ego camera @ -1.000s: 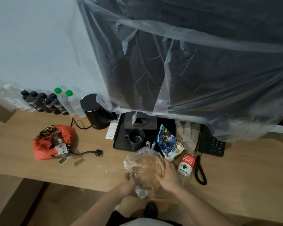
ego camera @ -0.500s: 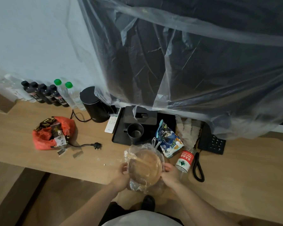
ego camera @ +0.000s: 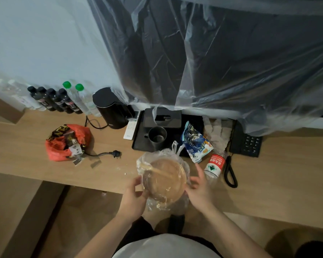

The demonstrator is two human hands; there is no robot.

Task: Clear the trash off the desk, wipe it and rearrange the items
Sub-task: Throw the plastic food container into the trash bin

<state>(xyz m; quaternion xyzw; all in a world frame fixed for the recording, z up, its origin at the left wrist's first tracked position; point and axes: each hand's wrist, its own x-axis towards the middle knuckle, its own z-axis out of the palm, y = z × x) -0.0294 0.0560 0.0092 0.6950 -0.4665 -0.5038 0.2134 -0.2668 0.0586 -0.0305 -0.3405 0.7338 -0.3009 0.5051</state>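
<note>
Bagged takeaway bowl (ego camera: 164, 180) gripped by left hand (ego camera: 135, 195) at tabletop (ego camera: 268, 183) six-o'clock edge, for binning; right hand (ego camera: 199, 187) released, fingers straight, steadying bag.

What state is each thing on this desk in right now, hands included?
Clear bag with the round container: held at the desk's front edge, between both hands.
Left hand: fingers curled in a grip on the bag.
Right hand: fingers spread against the bag.
Red-label bottle: lying on its side.
Kettle plug: unplugged, loose on the desk.
Orange bag: open, wrappers showing.
Cup: upright on the black tray.
Blue snack packet: lying flat.
</note>
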